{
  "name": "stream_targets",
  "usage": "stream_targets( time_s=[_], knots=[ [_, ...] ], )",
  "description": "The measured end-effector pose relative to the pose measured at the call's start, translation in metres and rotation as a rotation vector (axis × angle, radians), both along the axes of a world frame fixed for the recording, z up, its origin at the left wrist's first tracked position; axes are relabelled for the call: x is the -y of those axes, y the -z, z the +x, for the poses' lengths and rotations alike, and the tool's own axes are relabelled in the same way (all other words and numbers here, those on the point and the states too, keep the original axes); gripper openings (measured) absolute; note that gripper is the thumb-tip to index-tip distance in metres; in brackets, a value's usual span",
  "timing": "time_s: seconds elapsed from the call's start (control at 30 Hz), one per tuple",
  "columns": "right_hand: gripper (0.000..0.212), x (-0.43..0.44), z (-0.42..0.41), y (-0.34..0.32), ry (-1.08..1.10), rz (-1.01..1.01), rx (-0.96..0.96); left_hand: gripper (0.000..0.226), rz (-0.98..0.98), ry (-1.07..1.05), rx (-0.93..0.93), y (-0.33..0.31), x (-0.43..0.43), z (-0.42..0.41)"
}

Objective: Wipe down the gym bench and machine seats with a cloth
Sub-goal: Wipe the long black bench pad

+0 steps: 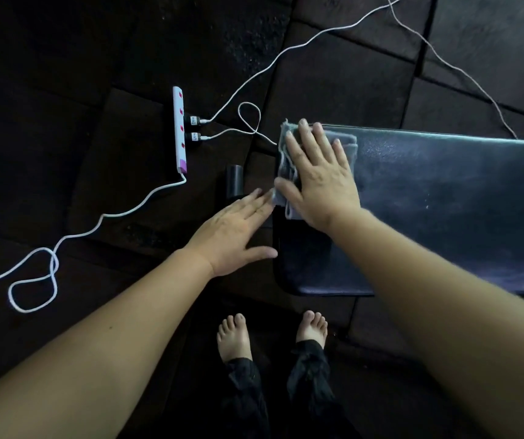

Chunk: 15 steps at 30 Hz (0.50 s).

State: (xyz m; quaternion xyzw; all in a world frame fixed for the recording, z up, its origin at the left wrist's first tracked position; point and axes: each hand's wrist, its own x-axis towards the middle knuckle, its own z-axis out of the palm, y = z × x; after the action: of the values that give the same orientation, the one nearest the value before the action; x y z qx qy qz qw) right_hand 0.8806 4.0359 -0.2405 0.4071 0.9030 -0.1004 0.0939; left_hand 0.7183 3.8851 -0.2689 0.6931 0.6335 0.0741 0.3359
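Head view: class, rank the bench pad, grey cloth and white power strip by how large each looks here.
1. bench pad, by far the largest.
2. grey cloth, partly hidden under the right hand.
3. white power strip, long but narrow.

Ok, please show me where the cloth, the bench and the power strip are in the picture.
cloth (pixel 286 160): head view, on its folded left edge beside the fingers.
bench (pixel 444 201): head view, on the bare dark padding.
power strip (pixel 179 134): head view, on the middle of its white body.
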Motion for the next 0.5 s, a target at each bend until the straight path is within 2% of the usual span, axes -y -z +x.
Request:
stream_targets(
  time_s=[0.13, 0.2, 0.37, 0.5],
  knots=[
    [0.082, 0.055, 0.037, 0.000, -0.110, -0.032, -0.025, 0.100, 0.028, -0.002, 0.007, 0.003, 0.001, 0.001],
    [0.081, 0.043, 0.040, 0.000, -0.142, -0.045, -0.021, 0.099, 0.032, -0.007, 0.011, 0.003, 0.004, 0.001],
    [0.081, -0.024, -0.002, 0.001, 0.036, -0.011, 0.012, 0.097, 0.003, -0.028, 0.032, 0.003, 0.019, 0.009],
    [0.082, 0.021, 0.006, -0.001, 0.044, -0.010, 0.010, 0.096, -0.003, -0.056, 0.036, 0.002, 0.022, 0.013]
  ],
)
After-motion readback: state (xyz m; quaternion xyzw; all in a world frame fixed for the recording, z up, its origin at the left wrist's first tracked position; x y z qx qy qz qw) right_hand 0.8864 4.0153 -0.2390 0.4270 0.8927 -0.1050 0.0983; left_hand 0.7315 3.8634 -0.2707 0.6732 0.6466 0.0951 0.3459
